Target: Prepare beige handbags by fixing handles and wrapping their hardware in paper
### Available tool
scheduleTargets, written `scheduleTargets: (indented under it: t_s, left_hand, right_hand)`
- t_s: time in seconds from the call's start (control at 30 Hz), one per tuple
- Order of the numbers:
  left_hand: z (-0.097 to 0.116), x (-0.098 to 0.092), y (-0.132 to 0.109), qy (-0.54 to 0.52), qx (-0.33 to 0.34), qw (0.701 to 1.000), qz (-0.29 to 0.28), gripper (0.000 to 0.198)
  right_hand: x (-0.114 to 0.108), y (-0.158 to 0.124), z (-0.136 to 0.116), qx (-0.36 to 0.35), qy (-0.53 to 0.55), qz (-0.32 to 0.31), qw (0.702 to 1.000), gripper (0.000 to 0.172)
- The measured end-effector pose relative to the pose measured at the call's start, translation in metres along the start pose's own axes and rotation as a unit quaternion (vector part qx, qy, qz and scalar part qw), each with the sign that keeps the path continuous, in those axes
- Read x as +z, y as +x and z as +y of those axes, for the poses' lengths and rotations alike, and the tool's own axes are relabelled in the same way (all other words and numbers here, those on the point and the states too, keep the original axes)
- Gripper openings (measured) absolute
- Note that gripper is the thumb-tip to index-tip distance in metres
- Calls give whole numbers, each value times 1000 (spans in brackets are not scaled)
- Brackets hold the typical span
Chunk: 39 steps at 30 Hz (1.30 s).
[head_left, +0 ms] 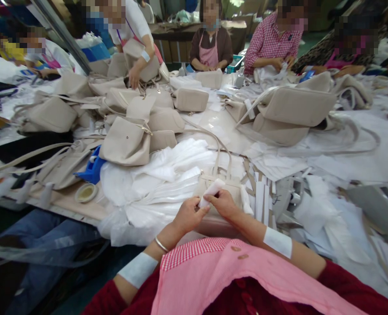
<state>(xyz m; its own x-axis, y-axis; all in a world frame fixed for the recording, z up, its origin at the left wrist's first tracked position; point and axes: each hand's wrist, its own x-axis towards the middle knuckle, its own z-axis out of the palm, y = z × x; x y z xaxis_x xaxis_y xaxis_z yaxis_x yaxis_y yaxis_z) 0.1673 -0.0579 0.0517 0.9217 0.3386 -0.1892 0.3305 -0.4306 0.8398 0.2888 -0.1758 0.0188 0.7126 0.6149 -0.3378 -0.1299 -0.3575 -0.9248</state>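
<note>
My left hand point(187, 215) and my right hand point(222, 202) meet at the near table edge, both pinched on a small white folded wad of paper point(211, 191). The wad sits just over the mouth of a beige handbag point(220, 209) that lies under my hands. The bag's long strap point(222, 153) loops up and away from it. A silver bangle circles my left wrist, and white bands wrap both forearms. My pink apron fills the bottom of the view.
Many beige handbags point(127, 142) pile across the table, with a big one point(295, 106) at right. White plastic wrap point(161, 183), paper strips point(262, 192), a blue tape dispenser point(92, 168) and a small round tin point(86, 192) lie about. Several people work along the far side.
</note>
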Motion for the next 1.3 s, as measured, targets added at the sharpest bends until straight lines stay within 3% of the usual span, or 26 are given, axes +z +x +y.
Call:
scheduleTargets:
  t_s: [0.13, 0.23, 0.3, 0.37, 0.47, 0.57, 0.7, 0.87, 0.97, 1.17, 1.3]
  left_hand:
    - [-8, 16, 3, 58, 29, 997, 48, 34]
    - [-15, 18, 6, 70, 33, 994, 74, 31]
    - [-17, 17, 10, 72, 11, 994, 84, 30]
    - [-16, 16, 15, 76, -13, 993, 91, 30]
    - [-11, 16, 18, 87, -32, 991, 97, 30]
    - [-6, 17, 19, 107, -53, 989, 87, 32]
    - [-1, 16, 21, 142, -76, 984, 71, 35]
    - [3, 15, 20, 168, -69, 981, 73, 33]
    - [0, 18, 18, 181, -28, 979, 85, 32]
    - [-16, 25, 18, 250, 116, 954, 120, 27]
    - [-14, 27, 10, 294, 144, 936, 133, 22]
  right_hand:
    - [-1, -4, -3, 6, -38, -12, 999, 25]
    - [-29, -13, -6, -48, -67, 1, 997, 23]
    - [-69, -23, 0, -94, -84, 88, 988, 28]
    - [-122, -41, 14, -77, -118, 216, 966, 28]
    - [-200, -75, 49, 77, -184, 368, 908, 26]
    - [-242, -97, 85, 162, -174, 396, 887, 23]
    - [-240, -98, 111, 184, -104, 388, 897, 22]
    - [-223, -111, 106, 161, -31, 415, 895, 22]
    - [-211, -129, 102, 162, -1, 413, 896, 28]
    - [-184, -136, 120, 262, 76, 359, 893, 20]
    - [-171, -140, 111, 245, 46, 278, 928, 22]
